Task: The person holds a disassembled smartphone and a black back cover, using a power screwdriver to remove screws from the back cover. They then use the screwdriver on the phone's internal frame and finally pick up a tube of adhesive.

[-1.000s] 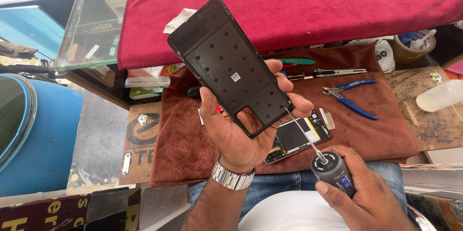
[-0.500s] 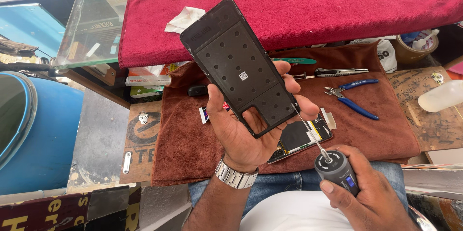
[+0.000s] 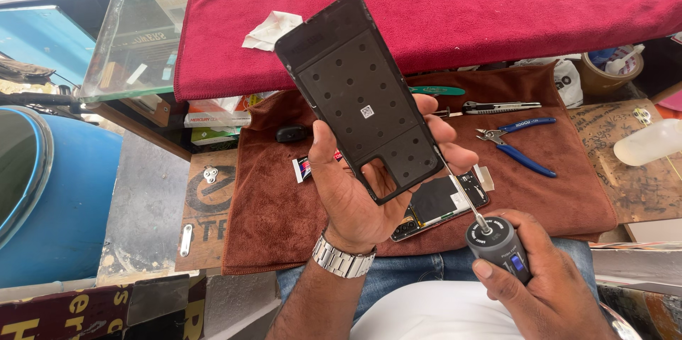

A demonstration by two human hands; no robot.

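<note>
Left hand (image 3: pixel 355 198) fingers were clamped on a flat black plastic phone back cover (image 3: pixel 362 98), held tilted up over the lap. Right hand (image 3: pixel 547 290) fingers were wrapped tight round a stubby grey electric screwdriver w/ blue button (image 3: pixel 497 244), its thin bit reaching up to the cover's lower right edge. Opened phone (image 3: pixel 440 205) lay beneath on the brown towel (image 3: pixel 256 198) over the desk; blue-handled pliers (image 3: pixel 515 144) near. Step looked like working the cover w/ the bit; next move prob. needs a steady tip & firm hold
</note>
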